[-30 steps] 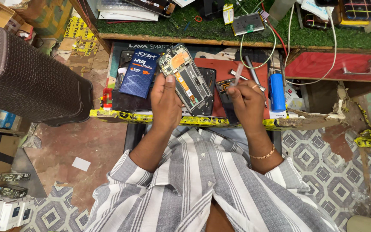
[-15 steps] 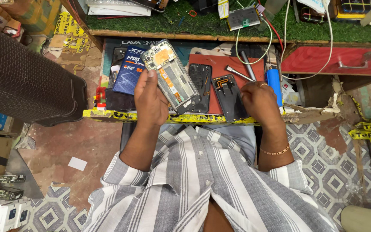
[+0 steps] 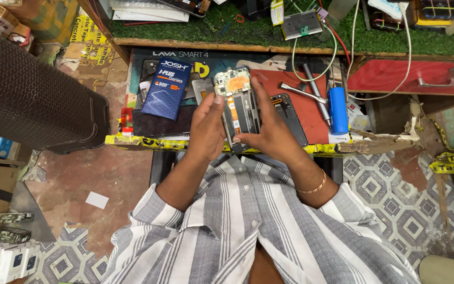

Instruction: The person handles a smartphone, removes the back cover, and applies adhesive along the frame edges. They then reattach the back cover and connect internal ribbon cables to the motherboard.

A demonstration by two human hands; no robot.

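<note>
Setting: cluttered repair counter [image 3: 132,141] with a yellow-taped front edge, a green turf-lined shelf [image 3: 227,26] above it, patterned tile floor below.
Left hand: the left hand [image 3: 207,129] grips the opened phone [image 3: 237,105] along its left edge, thumb up near the top corner.
Right hand: the right hand [image 3: 270,131] clasps the same phone from the right, fingers curled across its lower half.
Phone: held up between both hands, just above the counter's front edge, back cover off, copper-coloured parts showing at the top.
Left of hands: dark blue box [image 3: 166,88] lying flat on the counter, near the left hand.
Right of hands: red mat [image 3: 300,100], with a blue cylinder [image 3: 337,102] and a metal tool [image 3: 296,90] resting there.
Far left: big brown woven case [image 3: 27,94] on the floor.
</note>
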